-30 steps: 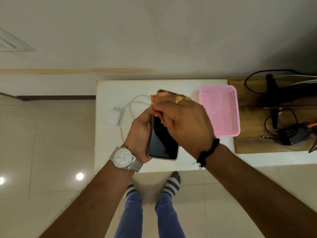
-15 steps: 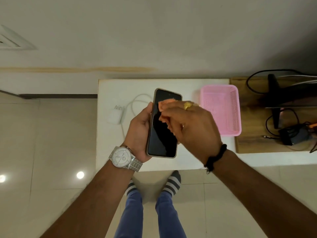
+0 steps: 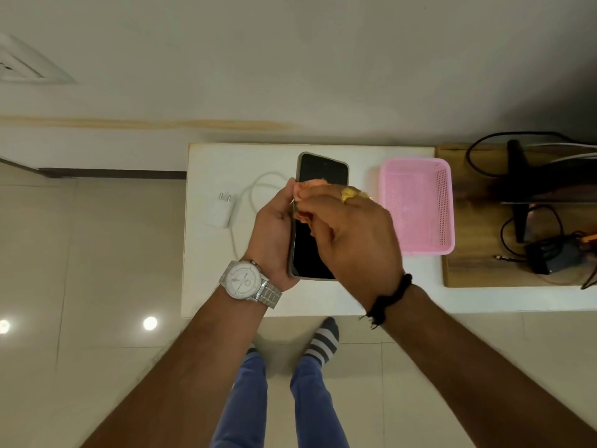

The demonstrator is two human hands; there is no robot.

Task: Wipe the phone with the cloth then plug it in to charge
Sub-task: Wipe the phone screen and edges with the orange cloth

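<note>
Left hand: the left hand grips the phone along its left edge, thumb on the near side of the frame, fingers curled round behind it
Right hand: the right hand has its fingers bunched round the cloth and presses it against the screen about a third of the way down from the top edge
Phone: dark screen facing up toward the camera, held above the white table, top end pointing away from the person; the upper part and the lower left part of the screen are visible, the rest is covered by the right hand
Cloth: a small peach-orange wad, only partly visible between the fingertips and the glass
Charger: a white plug adapter lies flat on the table to the left of the left hand, pins pointing away from the person; its white cable loops from it toward the hands and disappears behind the left hand
Plugged in: whether the cable reaches the phone cannot be told
Basket: a pink plastic basket sits on the table just to the right of the right hand
Wrists: a silver watch on the left, a black thread band on the right, and a gold ring on a right finger
Further right: a wooden board carrying dark cables and a black adapter
</note>
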